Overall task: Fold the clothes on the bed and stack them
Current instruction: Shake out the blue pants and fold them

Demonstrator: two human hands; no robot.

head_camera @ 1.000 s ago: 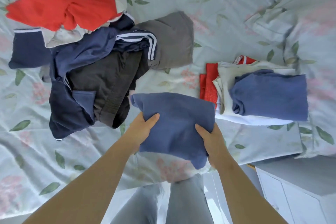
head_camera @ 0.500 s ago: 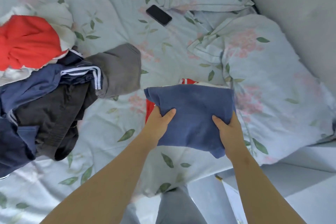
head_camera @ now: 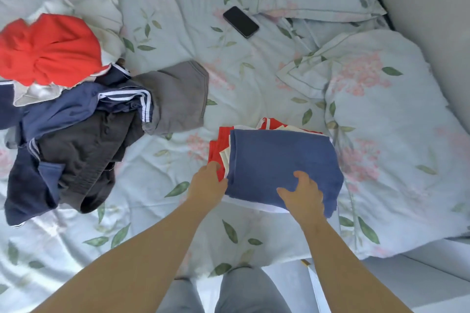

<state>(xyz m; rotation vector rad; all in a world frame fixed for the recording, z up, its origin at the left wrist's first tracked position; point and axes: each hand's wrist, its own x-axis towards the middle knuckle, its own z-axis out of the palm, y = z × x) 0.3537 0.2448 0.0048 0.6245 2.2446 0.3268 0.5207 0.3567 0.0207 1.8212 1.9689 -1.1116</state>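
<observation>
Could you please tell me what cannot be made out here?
Head view: lower layers of the stack, covered by the blue garment; only red and white edges show.
Head view: fingertips of the left hand, hidden at the stack's edge.
Head view: unfolded pile, cut off by the left edge.

A folded blue garment tops the stack on the bed; the right hand rests spread on it; the left hand touches its left edge. An unfolded pile lies well left; a phone lies beyond.
</observation>
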